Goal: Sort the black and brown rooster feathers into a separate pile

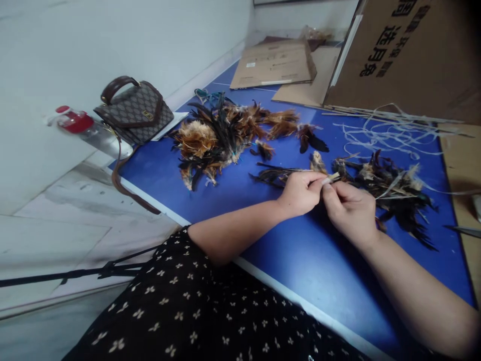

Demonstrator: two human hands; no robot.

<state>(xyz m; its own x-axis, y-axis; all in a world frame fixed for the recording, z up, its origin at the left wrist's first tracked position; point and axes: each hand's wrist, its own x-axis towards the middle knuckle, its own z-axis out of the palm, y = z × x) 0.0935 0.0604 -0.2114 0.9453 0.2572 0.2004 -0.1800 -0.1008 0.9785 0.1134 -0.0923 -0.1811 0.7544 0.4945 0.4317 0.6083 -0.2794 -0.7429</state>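
A small bunch of dark slender feathers [273, 175] lies low over the blue counter [319, 271], near its middle, with its tips fanning out to the left and its pale quill ends gathered between the two hands. The left hand [300, 193] has its fingers [317, 181] closed on the quill ends. The right hand [349, 210] meets it from the other side, with its fingers [330, 193] also pinched narrowly on the same pale ends, so the hands touch. Just beyond the right hand is a loose heap of dark feathers and pale strips [394, 193], and farther back a tangle of thin white strips [391, 133]. To the left lies a larger pile of brown, tan and black feathers [221, 135]. A brown patterned handbag [133, 113] and a clear bottle with a red cap [80, 125] sit at the counter's left edge, and flattened cardboard [274, 62] and a large cardboard box [413, 50] stand at the back. The step in hand appears to be evening up and holding the quill ends together. Keeping the bunch whole calls for one hand to keep a firm pinch whenever the other lets go.
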